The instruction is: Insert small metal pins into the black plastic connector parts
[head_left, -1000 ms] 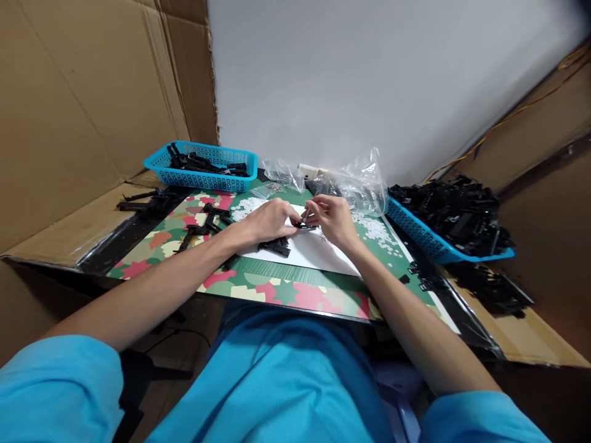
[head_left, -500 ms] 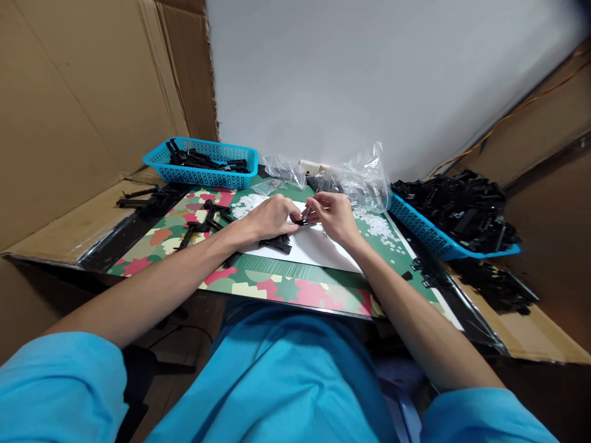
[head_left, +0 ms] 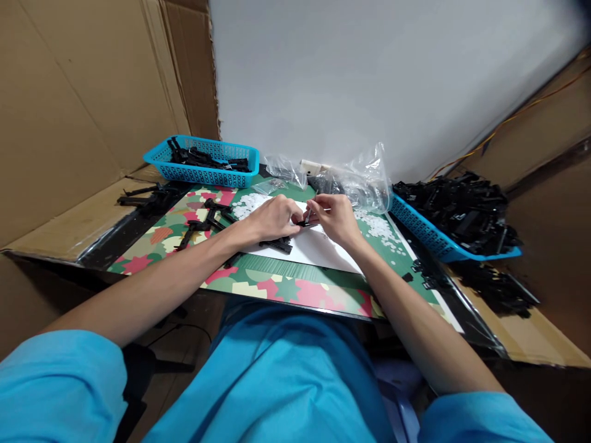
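Observation:
Over a white sheet [head_left: 330, 255] on the table, my left hand [head_left: 277, 216] is closed on a small black plastic part [head_left: 305, 224], pinched between thumb and fingers. My right hand [head_left: 336, 216] meets it from the right, its fingertips closed round a thin, light-coloured tool [head_left: 308, 215] whose kind I cannot make out. The tool's lower end is at the black part. Another black plastic piece [head_left: 277, 245] lies on the sheet below my left hand. More black parts [head_left: 210, 218] rest left of my left wrist.
A blue basket [head_left: 203, 178] of black parts stands at the back left, a fuller blue basket [head_left: 425, 234] at the right. Clear plastic bags [head_left: 364, 181] lie against the wall. Small white discs [head_left: 378, 229] are scattered on both sides. Loose black pieces [head_left: 496, 286] lie at the right edge.
Both hands stay almost in place, with the right fingers and the thin tool shifted only slightly at the black part. The whole view has moved a touch.

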A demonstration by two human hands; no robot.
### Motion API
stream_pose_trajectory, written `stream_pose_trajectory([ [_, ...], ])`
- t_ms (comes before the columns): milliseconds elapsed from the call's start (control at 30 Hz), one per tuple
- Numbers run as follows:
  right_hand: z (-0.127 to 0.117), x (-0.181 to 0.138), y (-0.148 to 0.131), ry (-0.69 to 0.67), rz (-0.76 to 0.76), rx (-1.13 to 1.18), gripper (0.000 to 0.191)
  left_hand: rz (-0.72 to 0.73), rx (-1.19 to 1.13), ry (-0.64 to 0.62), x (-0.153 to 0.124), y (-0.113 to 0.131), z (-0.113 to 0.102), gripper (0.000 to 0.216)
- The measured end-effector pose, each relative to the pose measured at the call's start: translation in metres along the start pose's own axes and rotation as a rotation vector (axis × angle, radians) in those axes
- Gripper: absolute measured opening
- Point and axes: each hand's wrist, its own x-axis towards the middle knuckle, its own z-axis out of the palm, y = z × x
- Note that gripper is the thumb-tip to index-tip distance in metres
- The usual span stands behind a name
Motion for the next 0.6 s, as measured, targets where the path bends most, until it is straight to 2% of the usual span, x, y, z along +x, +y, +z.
stream_pose_trajectory([
  [167,0.001,-0.003,-0.002,0.020,-0.028,-0.060,0.037,0.003,-0.003,0.003,-0.001,-0.001,0.002,0.010],
  [467,0.018,-0.015,-0.008,0.179,-0.126,-0.225,0.034,0.008,-0.051,0.035,0.000,-0.001,0.004,0.010],
  [600,0.023,-0.017,-0.009,0.223,-0.122,-0.266,0.032,0.022,-0.053,0.048,0.001,-0.002,0.004,0.011],
])
